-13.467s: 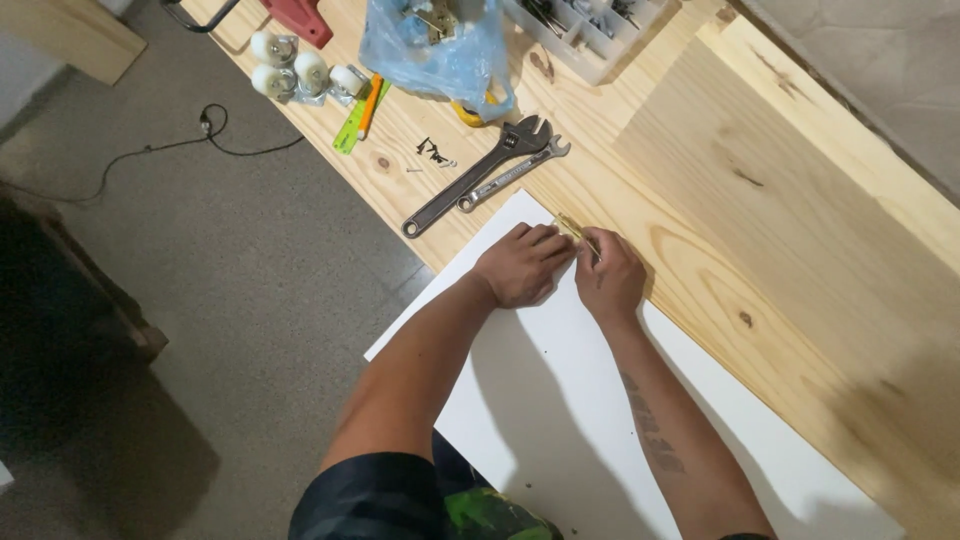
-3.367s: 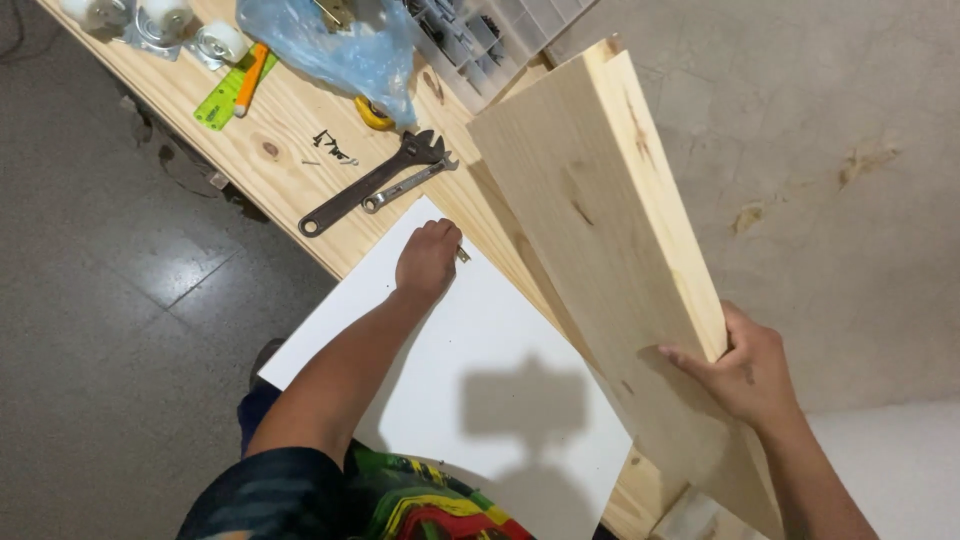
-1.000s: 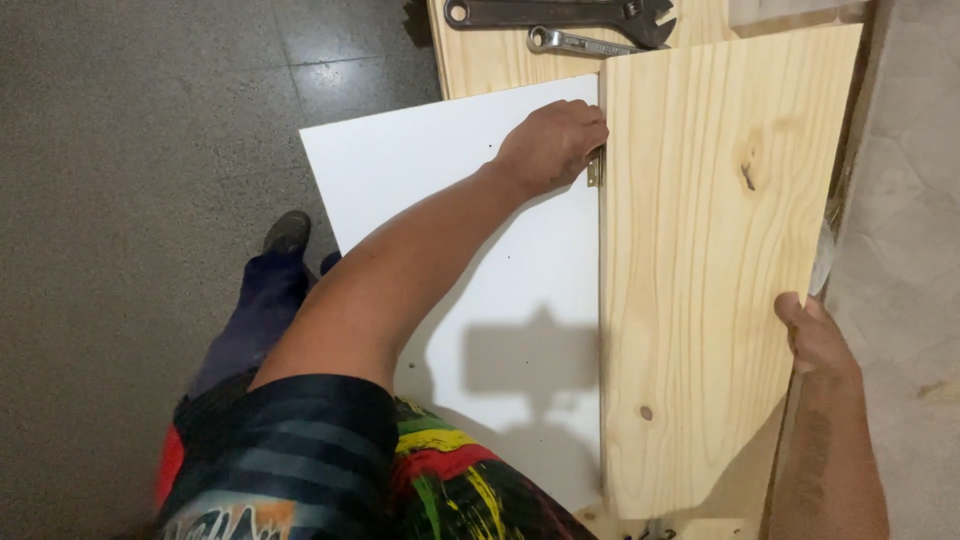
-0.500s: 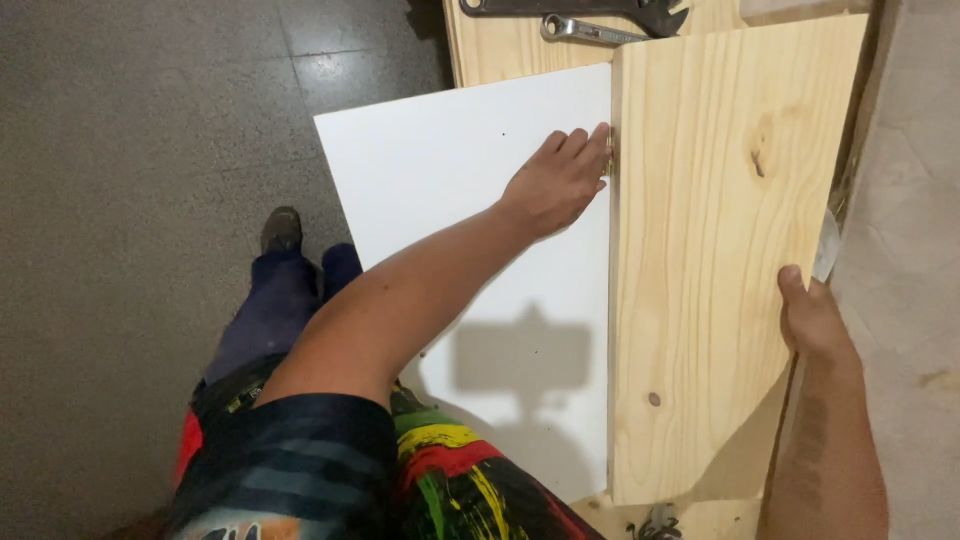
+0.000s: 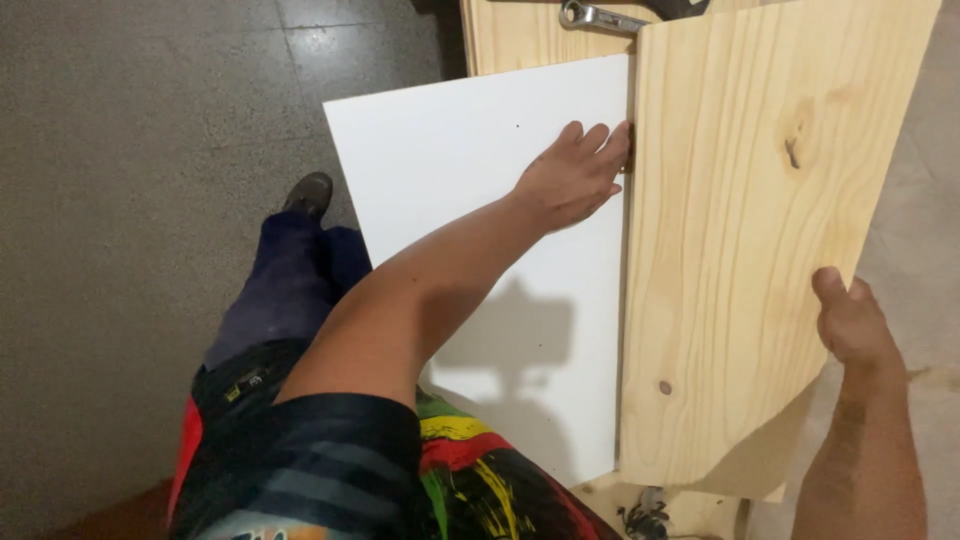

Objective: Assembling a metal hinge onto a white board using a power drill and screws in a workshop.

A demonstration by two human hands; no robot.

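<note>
Two flat panels fill most of the view: a pale pine board (image 5: 745,240), knotted and grained, and a white board (image 5: 480,230) lying flat beside it on the left, the two meeting along one long straight edge. The pine board overlaps a wooden surface (image 5: 520,35) of the same light timber, which shows at the top of the frame and again in a small patch at the bottom. Left of everything lies a grey speckled floor (image 5: 130,200), where the person's dark trouser leg and one shoe (image 5: 308,193) can be seen. The left hand (image 5: 575,180) rests palm down on the white board, its fingers (image 5: 600,140) stretched out and loose — gripping nothing — with the tips touching the seam where the pine board begins. The right hand (image 5: 850,320) is at the pine board's far right edge, fingers curled around that edge and grasping it. A steel wrench (image 5: 600,17) lies on the surface at the top — only part of it is in view, just beyond the white board's upper corner.
</note>
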